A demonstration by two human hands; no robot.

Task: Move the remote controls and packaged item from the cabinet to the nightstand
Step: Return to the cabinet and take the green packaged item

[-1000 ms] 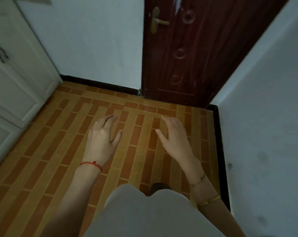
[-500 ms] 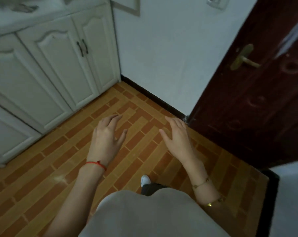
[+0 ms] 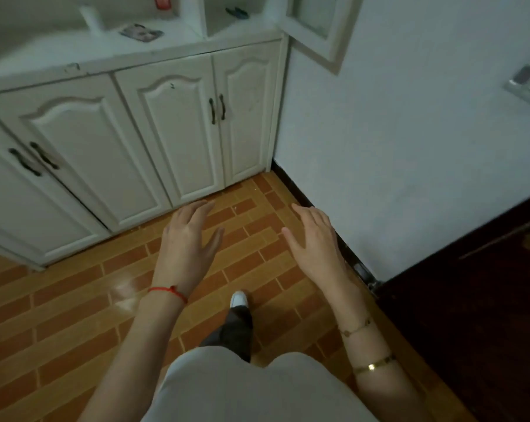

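Up on the white cabinet (image 3: 154,123) counter there's one flat printed packet (image 3: 141,32) near the back, with one white upright thing (image 3: 90,17) just left of it and one red item (image 3: 161,1) behind. One dark object (image 3: 237,12) lies in the open nook to the right; too small to tell if it's a remote. Four doors below, two pairs of dark handles. Both hands hang over the floor (image 3: 59,315), well short of the counter: left hand (image 3: 188,242) and right hand (image 3: 314,242) each have a loose, spread grip with nothing in it. One red string on the left wrist, two gold bracelets on the right arm.
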